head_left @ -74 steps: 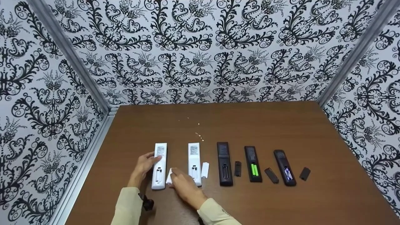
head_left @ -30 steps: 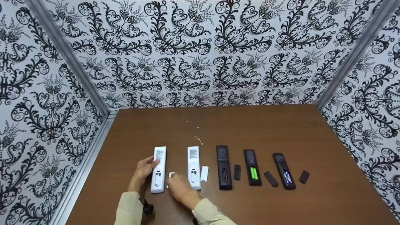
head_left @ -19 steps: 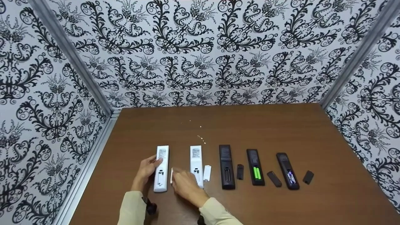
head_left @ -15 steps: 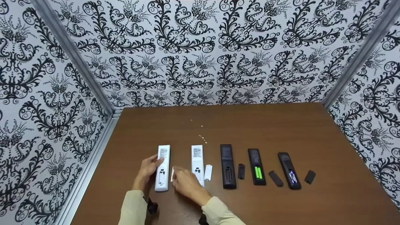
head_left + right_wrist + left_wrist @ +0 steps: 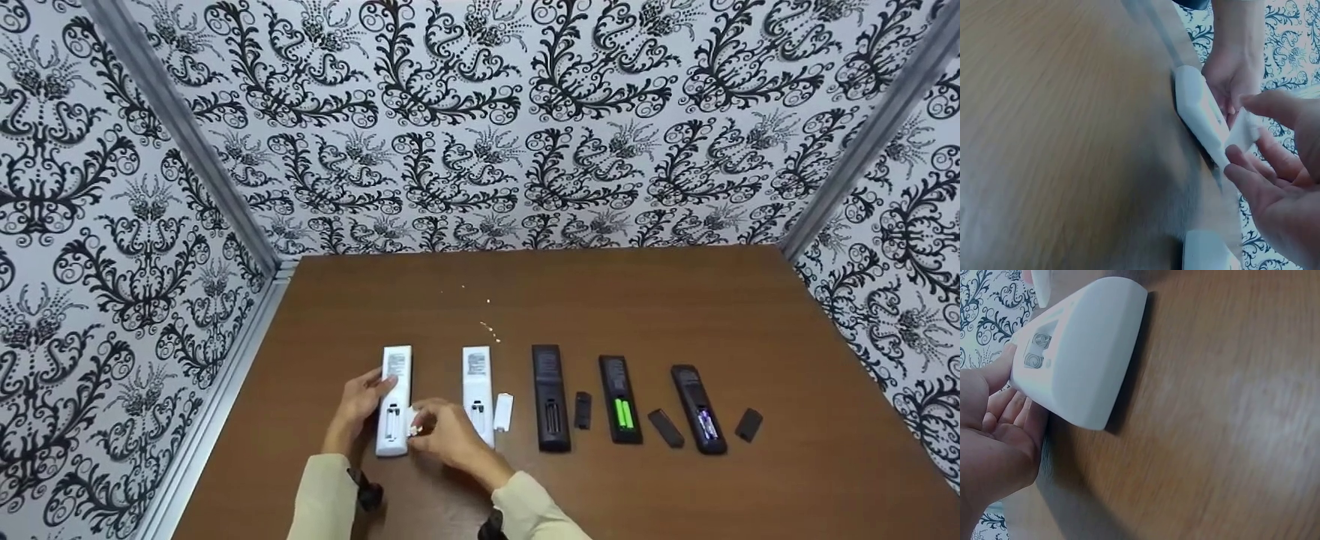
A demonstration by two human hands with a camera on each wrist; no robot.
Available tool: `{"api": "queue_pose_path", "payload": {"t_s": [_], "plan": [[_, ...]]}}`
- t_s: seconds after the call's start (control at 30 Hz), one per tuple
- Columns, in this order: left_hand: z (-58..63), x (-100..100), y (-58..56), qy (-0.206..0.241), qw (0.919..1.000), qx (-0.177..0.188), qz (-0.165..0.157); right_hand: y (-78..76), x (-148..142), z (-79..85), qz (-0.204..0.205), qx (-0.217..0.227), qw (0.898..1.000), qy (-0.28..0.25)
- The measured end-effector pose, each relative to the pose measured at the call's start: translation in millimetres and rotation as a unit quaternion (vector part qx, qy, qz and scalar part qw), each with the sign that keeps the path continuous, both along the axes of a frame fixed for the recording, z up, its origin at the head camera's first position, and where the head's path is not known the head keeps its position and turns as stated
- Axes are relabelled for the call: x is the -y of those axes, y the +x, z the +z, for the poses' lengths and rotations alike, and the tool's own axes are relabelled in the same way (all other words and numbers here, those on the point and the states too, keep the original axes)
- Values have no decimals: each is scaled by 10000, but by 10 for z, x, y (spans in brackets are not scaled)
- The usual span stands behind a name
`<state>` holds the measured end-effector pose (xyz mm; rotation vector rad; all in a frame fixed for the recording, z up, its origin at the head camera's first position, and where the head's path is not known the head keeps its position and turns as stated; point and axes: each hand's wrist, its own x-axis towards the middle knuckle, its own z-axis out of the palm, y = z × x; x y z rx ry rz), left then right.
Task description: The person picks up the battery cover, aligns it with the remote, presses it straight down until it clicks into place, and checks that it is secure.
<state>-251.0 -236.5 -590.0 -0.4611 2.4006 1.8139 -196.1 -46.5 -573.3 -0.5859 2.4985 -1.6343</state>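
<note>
A white remote control (image 5: 398, 397) lies back up on the table at the far left, its battery compartment uncovered. In the left wrist view, two coil springs (image 5: 1041, 340) show inside that compartment. My left hand (image 5: 360, 403) grips the remote's left side, thumb over its back and fingers along the edge. Just right of the compartment, my right hand (image 5: 454, 435) pinches a small white battery cover (image 5: 1242, 132) between thumb and fingers. The cover is raised and tilted beside the remote in the right wrist view.
Right of the hands stand a second white remote (image 5: 476, 375) and its loose cover (image 5: 504, 412). Farther right lie three black remotes, one with green batteries (image 5: 624, 414), each beside a dark cover (image 5: 583, 410). Small pale flecks (image 5: 490, 328) dot the brown table (image 5: 600, 300). Patterned walls enclose it.
The right hand has lifted and turned the white battery cover from the table, moving it left toward the first remote. The left hand keeps its hold. The head view has shifted slightly.
</note>
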Motion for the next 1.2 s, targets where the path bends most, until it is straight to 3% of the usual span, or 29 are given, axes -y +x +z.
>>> {"api": "queue_pose_path", "payload": {"t_s": [0.23,0.4,0.63,0.87,1.2], "plan": [[-27,-31,-32,12,10000,12,46,-60,60,5,-323,-791,9962,-163],[-49,-71,-75,174,9997,-164,-3,-114,85,4,-499,-994,9932,-336],[-54,-5,-46,48,10000,-44,66,-161,207,-72,-573,-750,9930,-709],[-57,29,-45,77,9999,-121,-18,-224,306,-98,-528,-139,9936,-987],[-70,31,-15,206,9997,-83,46,-238,368,-183,-627,-591,9956,-355]]}}
